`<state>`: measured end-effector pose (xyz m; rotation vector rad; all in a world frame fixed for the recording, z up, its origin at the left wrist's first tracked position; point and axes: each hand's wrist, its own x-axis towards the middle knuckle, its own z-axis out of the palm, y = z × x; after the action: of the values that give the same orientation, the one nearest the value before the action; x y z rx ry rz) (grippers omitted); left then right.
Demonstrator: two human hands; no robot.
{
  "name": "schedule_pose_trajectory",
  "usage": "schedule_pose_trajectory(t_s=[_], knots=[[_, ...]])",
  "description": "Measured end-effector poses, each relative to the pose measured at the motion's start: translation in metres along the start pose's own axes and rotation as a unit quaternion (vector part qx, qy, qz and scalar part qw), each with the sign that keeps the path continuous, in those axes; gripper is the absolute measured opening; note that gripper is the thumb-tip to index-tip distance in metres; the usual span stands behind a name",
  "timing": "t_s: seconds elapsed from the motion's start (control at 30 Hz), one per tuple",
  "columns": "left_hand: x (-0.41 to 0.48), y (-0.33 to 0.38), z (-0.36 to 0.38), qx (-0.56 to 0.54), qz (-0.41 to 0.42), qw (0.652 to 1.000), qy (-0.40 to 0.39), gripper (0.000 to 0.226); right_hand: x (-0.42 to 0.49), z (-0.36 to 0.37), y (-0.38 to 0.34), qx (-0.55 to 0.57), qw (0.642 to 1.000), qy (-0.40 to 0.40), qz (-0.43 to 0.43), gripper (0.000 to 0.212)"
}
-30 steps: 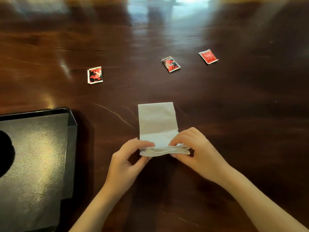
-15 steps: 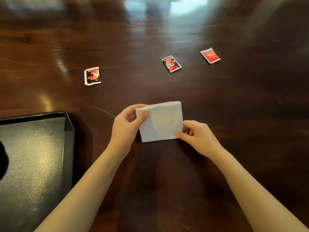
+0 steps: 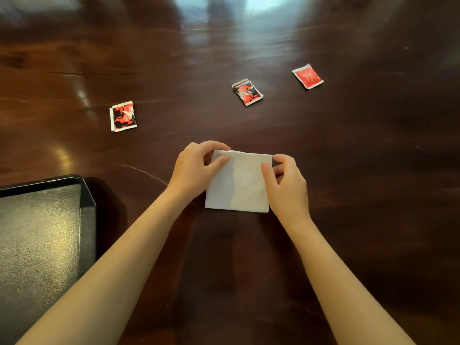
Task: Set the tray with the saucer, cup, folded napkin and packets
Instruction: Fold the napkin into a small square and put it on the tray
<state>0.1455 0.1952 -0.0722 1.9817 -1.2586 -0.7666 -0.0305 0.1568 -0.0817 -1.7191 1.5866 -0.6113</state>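
Note:
A white folded napkin point(image 3: 240, 181) lies flat on the dark wooden table, roughly square. My left hand point(image 3: 196, 168) pinches its far left corner and my right hand point(image 3: 286, 181) pinches its far right edge. Three packets lie beyond it: a red-and-black packet point(image 3: 123, 116) at the left, a second red-and-black packet point(image 3: 247, 92) in the middle, and a plain red packet point(image 3: 308, 76) at the right. The black tray point(image 3: 86, 200) sits at the lower left, its near part cut off by the frame edge. No saucer or cup is in view.
The glossy dark wooden table point(image 3: 361, 170) stretches in every direction, with bright reflections at the far edge. The tray's raised rim stands about a hand's width left of my left forearm.
The napkin's near half was lifted and folded over onto the far half, leaving a shorter square. Both hands moved from the near edge to the far corners.

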Motion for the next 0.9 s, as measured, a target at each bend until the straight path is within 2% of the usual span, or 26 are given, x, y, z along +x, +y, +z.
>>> schedule_pose_trajectory(t_s=[0.13,0.23,0.27,0.33,0.4,0.43,0.5,0.57,0.6,0.77,0.9], knots=[[0.004,-0.002,0.005,0.081,0.044,0.996,-0.002,0.017,0.005,0.006,-0.003,-0.071,0.997,0.029,-0.024,0.025],[0.001,0.001,0.008,0.107,0.027,0.994,0.015,0.028,0.002,0.011,-0.003,-0.102,0.993,0.038,-0.041,0.028],[-0.004,0.003,0.008,0.092,0.017,0.995,0.044,0.032,0.002,0.009,-0.003,-0.079,0.996,0.037,-0.027,0.031],[-0.02,0.008,0.007,0.049,0.017,0.988,0.148,0.036,0.005,-0.001,-0.002,0.008,0.998,0.063,0.024,0.037],[-0.038,0.015,0.012,0.052,0.078,0.971,0.219,0.039,0.005,-0.006,-0.004,0.043,0.992,0.122,-0.003,0.043],[-0.044,0.018,0.018,0.083,0.121,0.967,0.206,0.041,0.002,-0.005,-0.01,0.03,0.991,0.118,-0.061,0.045],[-0.049,0.015,0.033,0.2,0.162,0.961,0.102,0.046,-0.004,0.008,-0.015,-0.071,0.979,0.017,-0.19,0.048],[-0.044,0.005,0.043,0.289,0.109,0.951,0.019,0.048,-0.008,0.022,-0.006,-0.221,0.939,-0.099,-0.244,0.052],[-0.041,-0.002,0.045,0.307,0.081,0.948,0.009,0.05,-0.006,0.026,0.002,-0.266,0.924,-0.124,-0.246,0.053],[-0.037,-0.017,0.05,0.322,0.059,0.945,-0.002,0.053,0.004,0.027,0.022,-0.332,0.899,-0.111,-0.263,0.056],[-0.037,-0.014,0.049,0.319,0.049,0.946,-0.004,0.054,0.002,0.016,0.032,-0.336,0.911,-0.099,-0.22,0.057]])
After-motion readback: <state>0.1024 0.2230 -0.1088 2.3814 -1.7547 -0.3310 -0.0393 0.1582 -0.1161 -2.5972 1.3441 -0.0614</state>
